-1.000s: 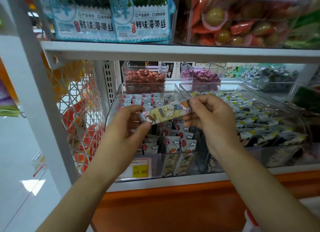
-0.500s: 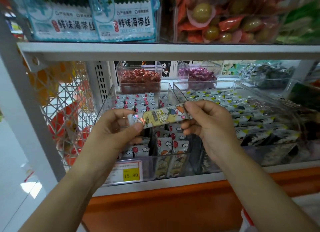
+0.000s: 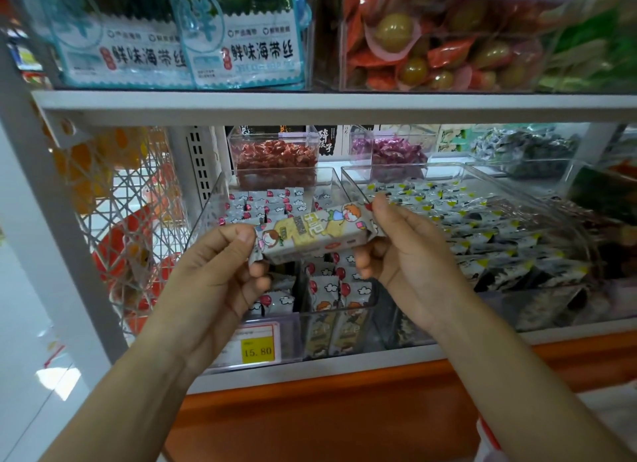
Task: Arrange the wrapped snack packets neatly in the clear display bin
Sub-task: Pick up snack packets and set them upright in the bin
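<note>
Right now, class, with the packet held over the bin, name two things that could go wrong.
The left hand and right hand pinch the packet only by its ends; it might slip and land crooked on the rows below. The bin looks fairly full, so pushing it in could knock them askew.

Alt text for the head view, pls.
Left hand and right hand pinch the ends of a cartoon-printed packet in front of a clear bin of similar packets on a shop shelf. A yellow 15.80 price tag sits at the bin's front; more bins of wrapped snacks stand beside and behind.
</note>
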Demonstrator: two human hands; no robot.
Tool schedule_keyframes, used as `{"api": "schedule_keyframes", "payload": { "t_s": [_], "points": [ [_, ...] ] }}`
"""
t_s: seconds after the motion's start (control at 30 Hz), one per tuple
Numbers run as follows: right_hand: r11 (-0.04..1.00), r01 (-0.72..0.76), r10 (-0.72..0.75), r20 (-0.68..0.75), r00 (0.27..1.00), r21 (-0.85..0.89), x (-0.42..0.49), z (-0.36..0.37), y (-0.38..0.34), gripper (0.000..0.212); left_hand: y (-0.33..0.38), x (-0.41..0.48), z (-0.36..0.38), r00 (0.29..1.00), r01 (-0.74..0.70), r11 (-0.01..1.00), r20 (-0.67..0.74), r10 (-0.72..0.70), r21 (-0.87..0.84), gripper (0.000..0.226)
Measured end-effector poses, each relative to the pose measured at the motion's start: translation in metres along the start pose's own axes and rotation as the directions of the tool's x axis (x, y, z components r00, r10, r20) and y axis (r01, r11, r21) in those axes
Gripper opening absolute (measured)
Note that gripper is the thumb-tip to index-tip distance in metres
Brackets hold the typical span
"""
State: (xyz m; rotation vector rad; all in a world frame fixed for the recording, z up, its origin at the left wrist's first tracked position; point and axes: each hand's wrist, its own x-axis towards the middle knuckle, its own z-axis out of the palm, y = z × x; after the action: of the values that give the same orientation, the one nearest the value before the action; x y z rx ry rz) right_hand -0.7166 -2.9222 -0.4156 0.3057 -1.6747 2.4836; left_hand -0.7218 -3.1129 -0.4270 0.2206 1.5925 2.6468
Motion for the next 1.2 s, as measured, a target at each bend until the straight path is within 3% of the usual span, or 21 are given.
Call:
{"api": "schedule_keyframes", "payload": {
  "t_s": [0.2, 0.4, 0.57, 0.7, 0.83, 0.93, 1.13, 1.2],
  "points": [
    [0.994, -0.082, 0.083, -0.012, 0.996, 0.078, 0.001, 0.001, 0.002, 0.024, 0.004, -0.001, 0.003, 0.999, 0.028, 0.995, -0.024, -0.031, -0.097, 0.013],
    [0.995, -0.047, 0.051, -0.046, 0.998, 0.092, 0.002, -0.001, 0.003, 0.024, 0.006, -0.001, 0.003, 1.0, 0.001, 0.99, 0.026, 0.003, -0.143, 0.017],
    [0.999, 0.009, -0.01, 0.023, 1.0, 0.033, 0.001, -0.006, 0.0, 0.022, 0.008, -0.002, 0.002, 0.998, -0.045, 0.998, 0.034, 0.046, -0.05, 0.027],
    [0.998, 0.06, -0.06, 0.008, 0.998, -0.033, 0.002, -0.01, 0.003, 0.008, 0.009, -0.003, 0.001, 0.996, -0.046, 0.999, 0.08, 0.046, -0.003, 0.039],
    [0.973, 0.176, -0.18, -0.01, 0.984, -0.151, 0.002, -0.012, 0.006, 0.016, 0.009, -0.003, 0.0, 0.993, -0.036, 0.998, 0.117, 0.029, 0.055, 0.03],
    [0.947, 0.243, -0.244, 0.021, 0.97, -0.212, 0.002, -0.01, 0.008, 0.017, 0.007, -0.004, 0.002, 0.995, -0.032, 0.994, 0.094, 0.022, 0.106, 0.044],
    [0.971, 0.197, -0.189, 0.072, 0.979, -0.135, 0.001, -0.007, 0.007, 0.006, 0.006, -0.005, 0.0, 0.995, -0.098, 0.971, 0.049, 0.09, 0.218, 0.036],
    [0.941, 0.219, -0.213, 0.05, 0.976, -0.26, 0.0, -0.008, 0.008, 0.013, 0.006, -0.005, 0.001, 0.992, -0.121, 0.958, 0.048, 0.113, 0.26, 0.039]
  ]
}}
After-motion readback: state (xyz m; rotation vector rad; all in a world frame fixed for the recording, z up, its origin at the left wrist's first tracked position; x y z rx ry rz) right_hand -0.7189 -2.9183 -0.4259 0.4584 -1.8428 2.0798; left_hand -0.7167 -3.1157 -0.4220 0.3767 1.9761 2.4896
